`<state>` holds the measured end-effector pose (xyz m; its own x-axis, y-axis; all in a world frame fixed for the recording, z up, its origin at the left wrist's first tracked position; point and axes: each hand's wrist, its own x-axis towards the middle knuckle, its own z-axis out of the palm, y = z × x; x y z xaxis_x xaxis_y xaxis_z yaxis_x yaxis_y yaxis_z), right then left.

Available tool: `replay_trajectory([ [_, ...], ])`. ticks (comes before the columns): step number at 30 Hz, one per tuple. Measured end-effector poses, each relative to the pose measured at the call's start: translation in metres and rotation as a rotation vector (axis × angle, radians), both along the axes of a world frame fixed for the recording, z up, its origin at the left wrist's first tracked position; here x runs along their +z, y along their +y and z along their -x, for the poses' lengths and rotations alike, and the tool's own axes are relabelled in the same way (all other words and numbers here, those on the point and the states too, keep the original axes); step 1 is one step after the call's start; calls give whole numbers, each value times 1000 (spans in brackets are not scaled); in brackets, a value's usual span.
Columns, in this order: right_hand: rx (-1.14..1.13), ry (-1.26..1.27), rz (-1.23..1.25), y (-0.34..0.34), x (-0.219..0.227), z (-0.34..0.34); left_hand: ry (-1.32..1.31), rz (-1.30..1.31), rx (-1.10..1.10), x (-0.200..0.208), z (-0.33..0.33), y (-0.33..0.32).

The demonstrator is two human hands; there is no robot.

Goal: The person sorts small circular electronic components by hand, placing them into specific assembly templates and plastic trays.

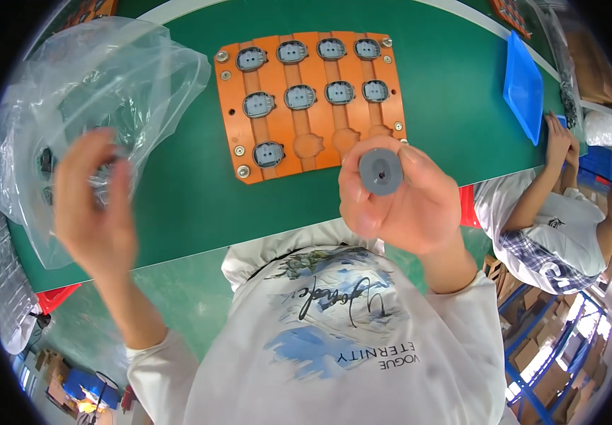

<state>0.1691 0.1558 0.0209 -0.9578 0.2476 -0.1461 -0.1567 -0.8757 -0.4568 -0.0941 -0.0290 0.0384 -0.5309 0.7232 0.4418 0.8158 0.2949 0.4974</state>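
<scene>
My right hand [419, 202] is closed around a grey round piece [381, 172] with a small dark hole in its centre, seen end-on. It is held up before the near right corner of an orange tray-like fixture [288, 131]. Several grey, watch-shaped housings [269, 154] sit in its recesses; the nearest row has one housing at its left and bare recesses beside it. My left hand [97, 212] is raised at a clear plastic bag [157, 78] that has some dark parts in it. Motion blurs its fingers, and whether they hold anything cannot be made out.
The fixture and bag lie on a green table [185, 205]. A blue tray [523, 88] stands at the far right, near a co-worker [554, 219] whose hands are at the table's edge. Red bins [469, 205] show under the near edge.
</scene>
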Motion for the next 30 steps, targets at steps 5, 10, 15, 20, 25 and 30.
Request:
replay_trajectory([
  [5,80,-18,-165,0,18,0,-76,-189,-363,-15,-72,51],
  [10,146,578,-443,-13,48,10,-130,-199,-520,-46,-98,69],
  [15,85,348,-233,-20,54,-10,-122,-186,-587,-30,-85,65],
  [20,-53,-23,-72,-2,16,-5,-602,-295,-558,15,-85,73],
  [25,-74,-3,-5,-6,3,0,-636,-79,-611,23,-96,81],
  [30,-67,21,-4,-7,-3,-2,-1066,-58,-414,27,-105,82],
])
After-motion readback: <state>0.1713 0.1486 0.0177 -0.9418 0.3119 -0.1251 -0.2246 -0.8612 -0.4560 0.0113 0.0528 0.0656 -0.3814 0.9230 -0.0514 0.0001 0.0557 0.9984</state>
